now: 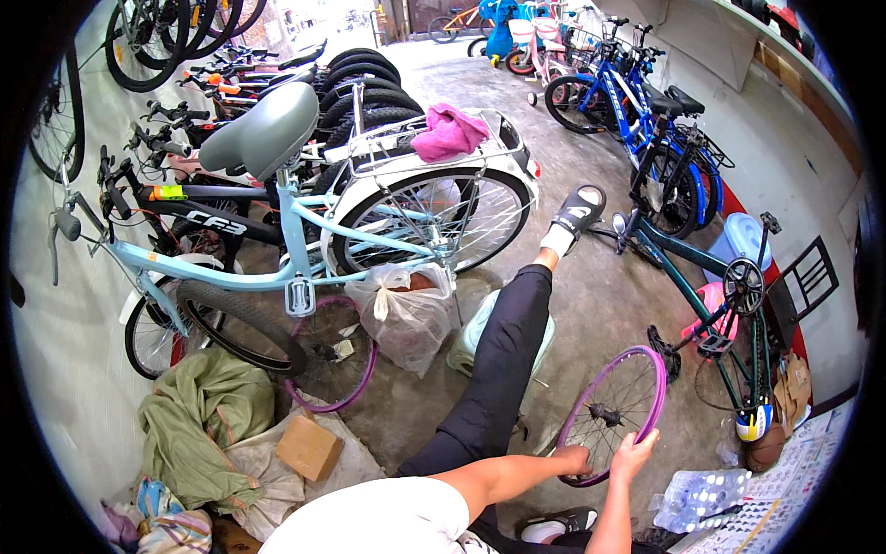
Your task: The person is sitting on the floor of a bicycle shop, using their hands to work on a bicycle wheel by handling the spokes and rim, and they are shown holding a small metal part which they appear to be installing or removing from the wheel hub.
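Observation:
A bare bicycle wheel (604, 415) with a purple rim, thin spokes and a dark hub stands tilted in front of me; no tyre shows on it. My left hand (574, 460) is closed at the rim's lower left, its fingers partly hidden by the rim and spokes. On the near right side, my right hand (632, 454) grips the same rim, thumb uppermost. Just beyond the wheel, a dark green bicycle frame (678, 254) with cranks and pedals rests upended on the floor.
A light blue bicycle (295, 235) stands at left, a pink cloth (449, 132) on its rack. Near it are another purple wheel (367, 374), a plastic bag (406, 319), a cardboard box (308, 448) and green sacking (208, 406). Blue bicycles (614, 97) line the right wall; bottles (701, 499) lie lower right.

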Tool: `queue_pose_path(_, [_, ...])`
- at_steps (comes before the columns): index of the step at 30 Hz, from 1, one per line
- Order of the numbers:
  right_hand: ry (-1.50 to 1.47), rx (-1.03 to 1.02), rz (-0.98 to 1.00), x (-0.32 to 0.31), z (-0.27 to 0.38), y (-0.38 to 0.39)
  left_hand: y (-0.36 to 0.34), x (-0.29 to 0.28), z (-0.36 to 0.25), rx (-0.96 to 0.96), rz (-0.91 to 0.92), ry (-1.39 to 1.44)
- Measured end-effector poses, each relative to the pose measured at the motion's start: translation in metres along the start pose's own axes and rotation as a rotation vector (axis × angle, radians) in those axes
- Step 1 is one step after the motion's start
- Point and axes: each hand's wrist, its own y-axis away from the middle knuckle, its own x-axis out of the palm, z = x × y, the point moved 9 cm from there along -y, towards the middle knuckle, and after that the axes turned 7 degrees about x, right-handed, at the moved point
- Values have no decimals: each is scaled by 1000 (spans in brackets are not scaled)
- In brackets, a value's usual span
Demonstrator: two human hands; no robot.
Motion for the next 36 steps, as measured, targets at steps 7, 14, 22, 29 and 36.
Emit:
queue_pose_path(7, [-54,-65,-40,12,4,7,-2,10,5,7,-124,-18])
queue_pose_path(14, [-65,-154,-48,20,-23,-11,-24,54,26,5,227,770])
queue_pose_path(22, [5,-28,-35,3,-8,-16,-15,25,-1,44,305,631])
queue_pose_path(29, [-28,-95,-45,6,-13,-23,-24,15,5,38,163,240])
queue_pose_path(36, [-55,-73,-77,-9,-25,-25,9,27,2,-138,454,902])
